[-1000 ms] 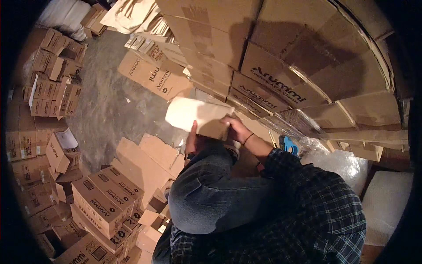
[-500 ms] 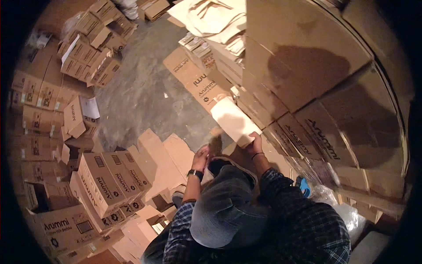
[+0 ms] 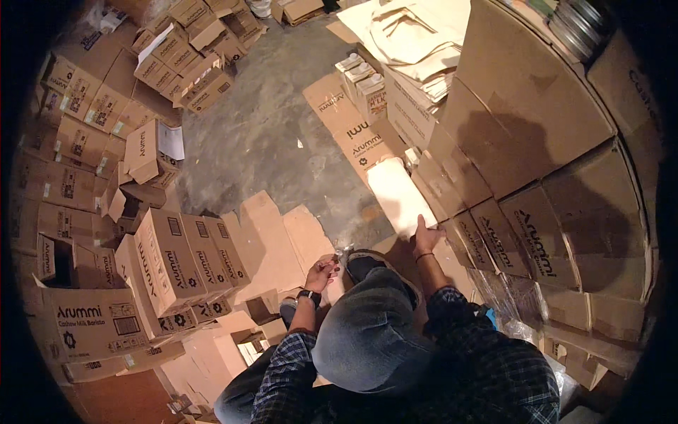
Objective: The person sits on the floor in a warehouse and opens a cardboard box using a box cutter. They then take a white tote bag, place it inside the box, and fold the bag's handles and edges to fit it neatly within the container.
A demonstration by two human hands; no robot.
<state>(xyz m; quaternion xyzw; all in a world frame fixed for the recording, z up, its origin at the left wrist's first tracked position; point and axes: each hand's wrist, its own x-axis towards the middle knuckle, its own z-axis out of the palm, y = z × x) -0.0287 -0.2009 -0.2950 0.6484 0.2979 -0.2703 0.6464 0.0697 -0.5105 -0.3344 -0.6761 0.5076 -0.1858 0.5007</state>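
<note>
My right hand [image 3: 426,237] grips the near end of a pale, brightly lit carton [image 3: 397,192], thumb on top. The carton tilts away from me beside the stacked boxes on the right; its far end is near small cartons. My left hand [image 3: 322,274], a dark watch on its wrist, is beside my bent knee with the fingers curled. Whether anything small is between them cannot be made out. A small pale wisp [image 3: 344,249] shows just beyond its fingertips.
A tall wall of brown boxes [image 3: 533,240] rises close on the right. Several cartons [image 3: 369,92] stand on flattened cardboard [image 3: 353,134] ahead, beside a pile of pale sheets [image 3: 417,42]. Stacked boxes [image 3: 166,265] line the left. Grey concrete floor [image 3: 275,134] lies between.
The view has shifted, so the surroundings appear farther right. My right hand still grips the carton. A blurred brown patch beside my left hand is gone, and that hand's fingers look more curled.
</note>
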